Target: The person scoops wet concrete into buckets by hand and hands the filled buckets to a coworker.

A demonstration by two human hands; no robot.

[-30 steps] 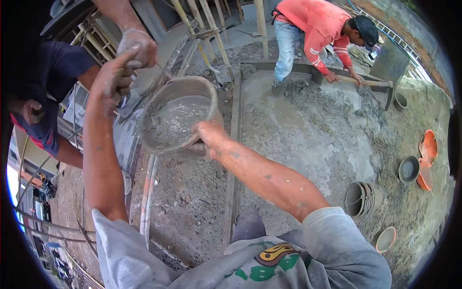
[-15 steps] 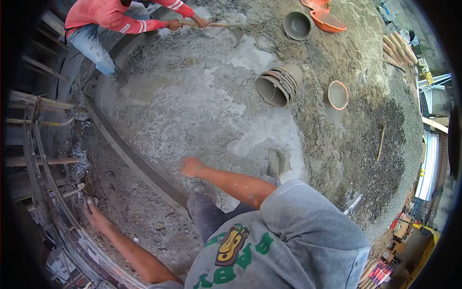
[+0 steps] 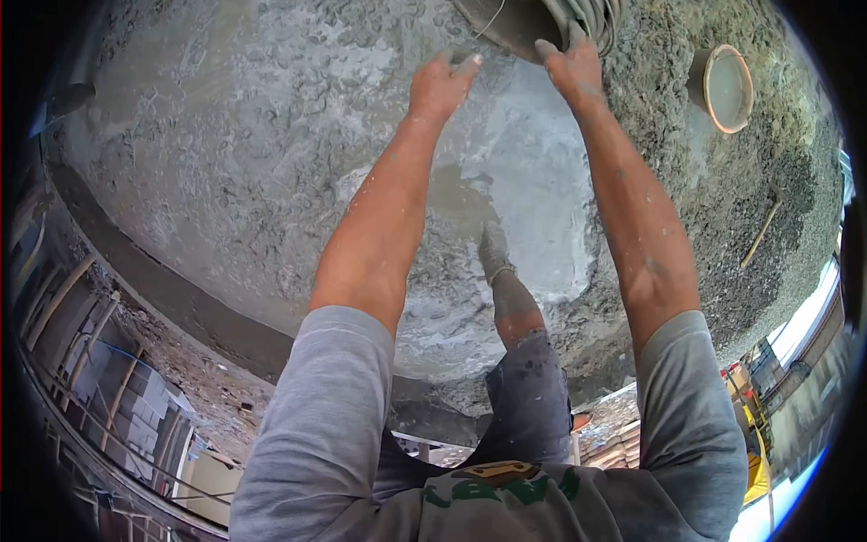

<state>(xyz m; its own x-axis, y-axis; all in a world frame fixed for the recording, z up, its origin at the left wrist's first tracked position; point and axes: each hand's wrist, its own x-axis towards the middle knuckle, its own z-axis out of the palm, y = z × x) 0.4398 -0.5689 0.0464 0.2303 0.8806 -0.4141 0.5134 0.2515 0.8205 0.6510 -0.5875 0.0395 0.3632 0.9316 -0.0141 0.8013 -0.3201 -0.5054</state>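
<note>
A stack of nested, mortar-stained buckets (image 3: 515,27) lies on its side at the top edge, its mouth turned toward me and its upper part cut off. My right hand (image 3: 573,72) is at the bucket rim, thumb and fingers apart; whether it presses on the rim I cannot tell. My left hand (image 3: 442,86) is over the wet mortar, left of the bucket mouth and apart from it, with thumb and fingers parted and nothing in it. A thin wire handle (image 3: 490,20) hangs by the mouth.
Wet grey mortar (image 3: 271,135) spreads across the ground, and my muddy foot (image 3: 492,248) stands in it. An orange-rimmed bucket (image 3: 728,88) stands at the right. Beyond it a wooden handle (image 3: 761,233) lies on dark gravel. A low concrete edge (image 3: 181,289) curves along the left.
I have come closer to the bucket stack and bent over it. Both hands, which hung apart low at the left, now reach forward toward the buckets. The co-worker is out of view.
</note>
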